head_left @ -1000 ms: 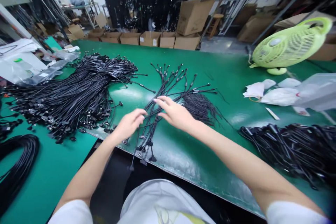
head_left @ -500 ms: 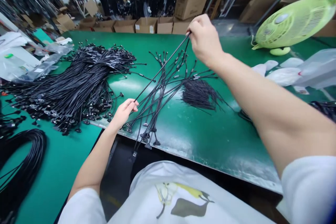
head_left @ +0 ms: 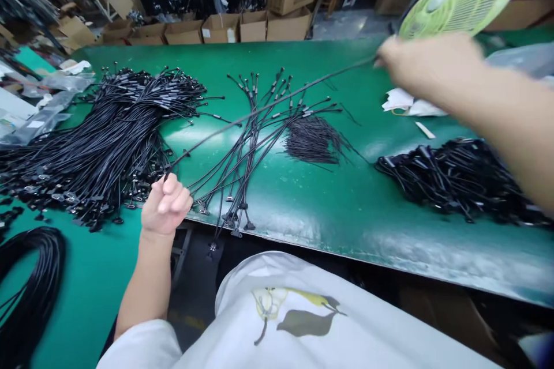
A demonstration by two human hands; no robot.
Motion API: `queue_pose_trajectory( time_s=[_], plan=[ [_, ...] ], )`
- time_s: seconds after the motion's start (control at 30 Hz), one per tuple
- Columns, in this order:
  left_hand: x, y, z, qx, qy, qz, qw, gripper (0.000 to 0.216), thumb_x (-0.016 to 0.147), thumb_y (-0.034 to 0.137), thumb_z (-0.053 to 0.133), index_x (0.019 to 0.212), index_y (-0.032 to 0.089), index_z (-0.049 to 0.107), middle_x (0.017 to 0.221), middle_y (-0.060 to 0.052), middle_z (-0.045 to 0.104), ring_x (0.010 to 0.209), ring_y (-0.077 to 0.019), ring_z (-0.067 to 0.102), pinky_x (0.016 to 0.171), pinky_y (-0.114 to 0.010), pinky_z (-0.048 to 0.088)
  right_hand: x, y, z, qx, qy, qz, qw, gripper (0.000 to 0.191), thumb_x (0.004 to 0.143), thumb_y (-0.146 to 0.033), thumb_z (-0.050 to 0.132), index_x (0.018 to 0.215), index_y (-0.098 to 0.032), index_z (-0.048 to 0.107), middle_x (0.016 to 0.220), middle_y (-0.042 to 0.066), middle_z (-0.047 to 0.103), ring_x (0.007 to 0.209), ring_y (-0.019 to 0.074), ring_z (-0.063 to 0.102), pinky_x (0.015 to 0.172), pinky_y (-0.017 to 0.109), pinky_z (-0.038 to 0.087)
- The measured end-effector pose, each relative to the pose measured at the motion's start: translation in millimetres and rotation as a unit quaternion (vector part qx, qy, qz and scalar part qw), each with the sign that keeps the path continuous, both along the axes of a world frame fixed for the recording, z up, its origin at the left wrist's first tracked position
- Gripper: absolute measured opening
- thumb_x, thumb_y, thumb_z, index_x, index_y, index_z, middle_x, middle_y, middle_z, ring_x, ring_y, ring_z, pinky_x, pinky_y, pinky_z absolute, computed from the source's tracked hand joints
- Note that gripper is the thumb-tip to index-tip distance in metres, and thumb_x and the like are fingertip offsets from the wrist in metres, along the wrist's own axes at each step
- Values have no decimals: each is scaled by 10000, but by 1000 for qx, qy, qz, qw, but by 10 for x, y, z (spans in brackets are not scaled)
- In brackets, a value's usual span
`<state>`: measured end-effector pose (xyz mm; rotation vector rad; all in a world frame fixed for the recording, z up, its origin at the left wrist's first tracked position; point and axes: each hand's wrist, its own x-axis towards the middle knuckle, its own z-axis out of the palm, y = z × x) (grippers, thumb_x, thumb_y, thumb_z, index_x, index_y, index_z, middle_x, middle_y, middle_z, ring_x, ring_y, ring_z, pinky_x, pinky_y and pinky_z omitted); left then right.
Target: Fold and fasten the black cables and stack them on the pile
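A long black cable (head_left: 277, 102) stretches slantwise above the green table. Its lower left end is pinched in my left hand (head_left: 167, 204), whose fingers are curled closed near the table's front edge. My right hand (head_left: 400, 60), smeared by motion, grips the other end at the far right. Under the taut cable lies a loose fan of black cables (head_left: 251, 150) with connectors hanging over the front edge. Beside them is a small pile of short thin black strips (head_left: 314, 141). To the left of the fan spreads a large heap of black cables (head_left: 116, 127).
More bundled cables (head_left: 454, 176) lie at the right. A green fan (head_left: 459, 0) stands at the back right. Open cardboard boxes (head_left: 220, 29) line the table's far side. A coil of black cable (head_left: 38, 259) rests on the left table, with plastic bags (head_left: 56, 92) beyond.
My right hand has moved right and outward, and my left hand left and slightly down, drawing the cable out longer between them. The view has shifted, showing the right-hand cable bundle.
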<state>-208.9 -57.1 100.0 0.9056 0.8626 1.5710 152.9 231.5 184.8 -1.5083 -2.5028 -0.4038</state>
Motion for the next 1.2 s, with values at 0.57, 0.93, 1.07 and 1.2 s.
queue_pose_trajectory(
  time_s=[0.57,0.93,1.07,1.2],
  plan=[
    [1218,467,-116,-141,-67,-122,980,217,893,335,612,915,125,665,535,88,313,415,-28,285,455,-160,318,812,-989,-884,-252,219,172,927,369,887,-537,505,931,-213,676,838,22,698,733,182,632,641,274,427],
    [1281,703,-142,-176,-184,-65,965,238,893,52,509,1099,60,627,635,37,463,536,-35,469,520,-137,417,894,-1556,-1135,-102,165,142,971,413,984,-387,330,1170,-227,662,905,75,684,784,237,644,623,329,420],
    [1278,740,-104,-204,-204,-12,957,360,847,-38,470,1138,122,609,762,9,567,630,-29,546,605,-129,464,954,-1463,-1097,-67,191,114,973,386,988,-365,341,1154,-221,658,978,81,695,871,246,646,665,329,424],
    [1300,797,-135,-194,-137,-8,971,221,914,160,519,1102,174,635,868,-21,647,642,-35,560,583,-138,450,821,-1562,-1054,-78,68,119,987,374,988,-340,329,1087,-206,664,834,69,669,658,200,590,524,305,280]
  ],
)
